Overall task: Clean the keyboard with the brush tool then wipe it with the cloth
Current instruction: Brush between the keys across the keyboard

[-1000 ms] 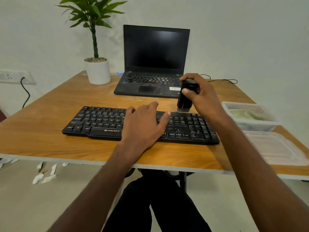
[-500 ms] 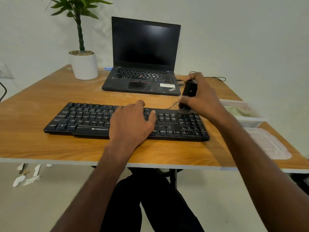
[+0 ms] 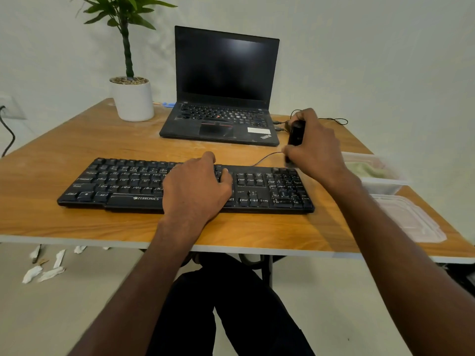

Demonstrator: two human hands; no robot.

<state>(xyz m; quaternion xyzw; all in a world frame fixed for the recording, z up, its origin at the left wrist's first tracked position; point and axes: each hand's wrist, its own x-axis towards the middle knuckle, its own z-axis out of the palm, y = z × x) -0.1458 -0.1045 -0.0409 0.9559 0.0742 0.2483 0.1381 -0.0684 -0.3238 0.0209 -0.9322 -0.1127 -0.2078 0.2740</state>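
- Keyboard (image 3: pixel 123 183) lies flat on the surface (image 3: pixel 77 147), long side toward me, and I take it as my landmark for everything else.
- Brush tool (image 3: pixel 295 136), a dark stubby body, stands nearly upright at the keyboard's far right corner. A second ago its lower end was over the keys just left of the number pad; now it has travelled rightward to that corner, at or just past the back edge. Its tip is blurred, so I cannot tell whether it touches the keys.
- My right hand (image 3: pixel 314 147) grips the brush tool, fingers (image 3: pixel 305 116) curled over its top and thumb wrapped low on the body.
- My left hand (image 3: pixel 195 188) still rests on the keyboard's middle, palm down, fingers loosely spread and thumb out to the right. It has not shifted relative to the keys, so I judge it is steadying the board.
- I read this as one brushing stroke ending at the right end. The left half of the keys is unbrushed as far as I can judge, so brushing should carry on before any wiping.
- Cloth: I see something pale green in the clear container (image 3: pixel 380 181) just right of the keyboard. It may be the cloth, but blur keeps me from being sure. A clear lid (image 3: pixel 408 219) lies nearer me than that container.
- Behind the keyboard sits an open laptop (image 3: pixel 223 88), with a potted plant (image 3: pixel 132 98) to its left.
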